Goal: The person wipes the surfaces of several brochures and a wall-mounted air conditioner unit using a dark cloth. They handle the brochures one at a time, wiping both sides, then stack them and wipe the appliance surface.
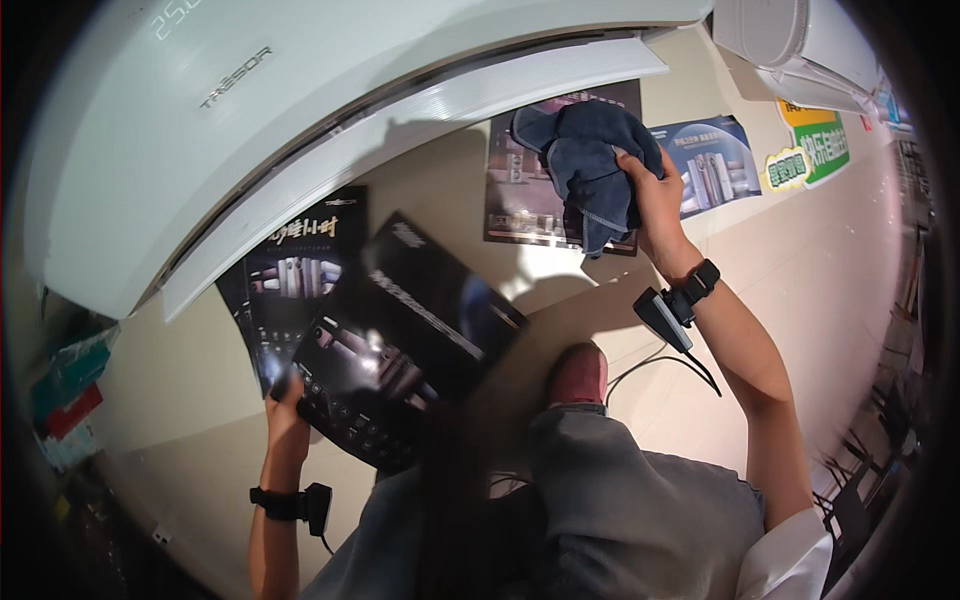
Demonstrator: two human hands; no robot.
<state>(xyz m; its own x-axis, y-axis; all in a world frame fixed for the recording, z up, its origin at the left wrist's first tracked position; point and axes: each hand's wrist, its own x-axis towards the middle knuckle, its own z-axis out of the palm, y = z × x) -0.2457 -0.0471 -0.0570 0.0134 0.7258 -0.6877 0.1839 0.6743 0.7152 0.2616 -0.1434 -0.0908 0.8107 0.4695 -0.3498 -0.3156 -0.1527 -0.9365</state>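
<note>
My left hand (pixel 287 408) grips a dark printed leaflet (pixel 405 340) by its near left corner, thumb on top. The leaflet is tilted and slightly blurred. Partly covered by it is another dark leaflet (pixel 295 262) with gold lettering; whether my fingers also touch that one I cannot tell. A crumpled dark blue cloth (pixel 598 150) is bunched in my right hand (pixel 657 195), the thumb pressing on it. The cloth covers part of a dark purplish poster (pixel 515 200). Right of the cloth lies a blue-and-white leaflet (pixel 718 170), close to my fingers.
A large white air conditioner (pixel 180 150) with its long flap (pixel 420 140) out spans the upper left. Another white unit (pixel 765 40) is at top right, above a green-and-orange sign (pixel 815 140). My pink shoe (pixel 578 375) stands below, beside a black cable (pixel 640 365).
</note>
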